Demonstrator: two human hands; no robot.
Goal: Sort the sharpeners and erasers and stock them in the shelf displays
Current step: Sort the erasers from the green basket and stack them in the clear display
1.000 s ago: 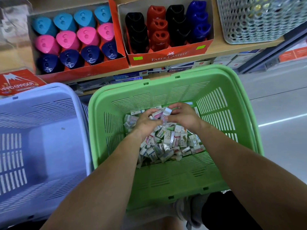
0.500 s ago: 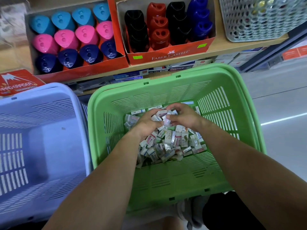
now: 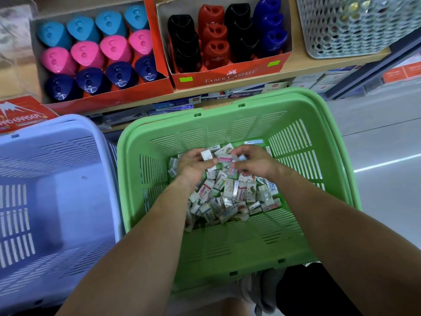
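Note:
A green basket (image 3: 232, 242) holds a heap of small wrapped erasers (image 3: 230, 197). Both hands reach into its far side. My left hand (image 3: 193, 166) grips a few erasers, a white one showing at its fingertips. My right hand (image 3: 255, 164) pinches a pink-labelled eraser (image 3: 226, 158) close to the left hand. On the shelf above stand two red display boxes of sharpeners: teal, pink and navy ones (image 3: 98, 53) on the left, black, red and blue ones (image 3: 227, 35) on the right.
A pale blue basket (image 3: 57, 190) stands left of the green one. A red eraser box (image 3: 22, 115) lies at the far left of the shelf, a grey mesh basket (image 3: 350, 23) at its right. Lower shelf boxes (image 3: 246, 93) sit behind; grey floor (image 3: 387, 156) lies to the right.
Both hands have lifted slightly off the heap with erasers gathered in the fingers. The view has shifted a little to the right.

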